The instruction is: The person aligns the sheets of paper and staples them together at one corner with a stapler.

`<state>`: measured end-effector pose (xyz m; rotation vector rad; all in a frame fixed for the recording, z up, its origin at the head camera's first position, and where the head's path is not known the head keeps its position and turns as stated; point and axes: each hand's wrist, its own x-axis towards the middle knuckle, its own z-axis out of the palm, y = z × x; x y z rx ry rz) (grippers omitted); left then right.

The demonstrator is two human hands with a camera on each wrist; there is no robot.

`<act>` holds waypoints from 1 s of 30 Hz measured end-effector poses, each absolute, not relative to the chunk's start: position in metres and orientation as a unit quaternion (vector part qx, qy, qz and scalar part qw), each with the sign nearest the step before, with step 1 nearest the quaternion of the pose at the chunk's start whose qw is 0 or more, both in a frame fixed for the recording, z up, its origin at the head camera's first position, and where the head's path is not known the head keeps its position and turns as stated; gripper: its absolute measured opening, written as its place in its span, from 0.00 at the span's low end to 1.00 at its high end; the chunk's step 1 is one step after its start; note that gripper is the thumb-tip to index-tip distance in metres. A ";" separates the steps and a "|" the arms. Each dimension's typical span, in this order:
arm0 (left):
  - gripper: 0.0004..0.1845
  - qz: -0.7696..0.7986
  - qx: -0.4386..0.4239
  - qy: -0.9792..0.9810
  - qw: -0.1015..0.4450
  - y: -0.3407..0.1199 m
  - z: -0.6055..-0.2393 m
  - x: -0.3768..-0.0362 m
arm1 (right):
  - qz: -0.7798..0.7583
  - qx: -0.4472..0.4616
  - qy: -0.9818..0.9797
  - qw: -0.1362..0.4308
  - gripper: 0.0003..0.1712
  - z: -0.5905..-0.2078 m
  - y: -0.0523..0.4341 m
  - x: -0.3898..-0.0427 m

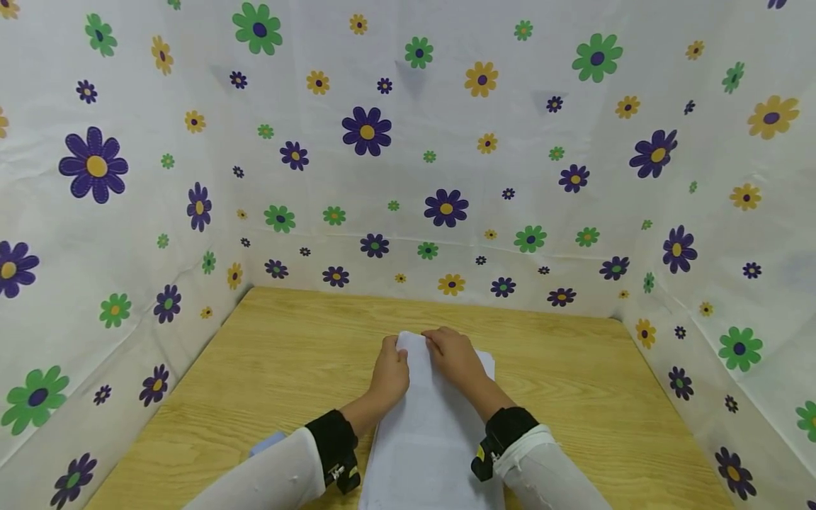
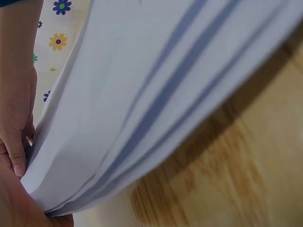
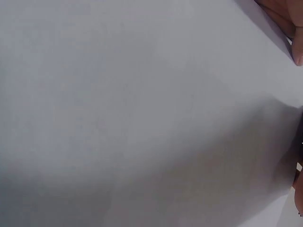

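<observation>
A long white folded cloth (image 1: 433, 446) lies lengthwise on the table in front of me, its near end running out of the head view. My left hand (image 1: 390, 372) pinches its far left corner, thumb on top and fingers tucked underneath. At the far edge, my right hand (image 1: 460, 363) grips the cloth with curled fingers, partly covering the right corner. In the left wrist view, several stacked layers of the cloth (image 2: 94, 94) show along the side, with bluish shadows between them. The right wrist view is mostly filled by the smooth white fabric (image 3: 118, 94).
A small light-blue object (image 1: 268, 443) lies on the wooden table (image 1: 287, 368), partly hidden behind the left sleeve. White sheeting with printed flowers (image 1: 395, 177) closes off the back and both sides. Black straps with small cameras (image 1: 344, 471) sit on both wrists.
</observation>
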<state>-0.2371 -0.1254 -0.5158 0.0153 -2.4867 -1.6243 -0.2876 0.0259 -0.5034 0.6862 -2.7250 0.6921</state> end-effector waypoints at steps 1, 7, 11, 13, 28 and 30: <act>0.18 -0.546 0.006 -0.833 0.088 -0.125 -0.516 -0.238 | 0.236 0.235 -0.935 0.123 0.15 -0.503 0.026 -0.287; 0.18 -0.545 0.011 -0.833 0.092 -0.123 -0.517 -0.239 | 0.242 0.235 -0.935 0.111 0.13 -0.501 0.028 -0.287; 0.16 -0.536 -0.002 -0.840 0.086 -0.123 -0.517 -0.241 | 0.246 0.243 -0.932 0.107 0.12 -0.501 0.027 -0.288; 0.16 -0.532 -0.012 -0.843 0.080 -0.124 -0.518 -0.242 | 0.245 0.249 -0.931 0.109 0.12 -0.501 0.027 -0.288; 0.15 -0.556 -0.005 -0.823 0.115 -0.123 -0.517 -0.234 | 0.225 0.246 -0.935 0.120 0.13 -0.502 0.023 -0.286; 0.15 -0.567 0.000 -0.818 0.096 -0.125 -0.518 -0.234 | 0.220 0.244 -0.937 0.121 0.12 -0.502 0.022 -0.286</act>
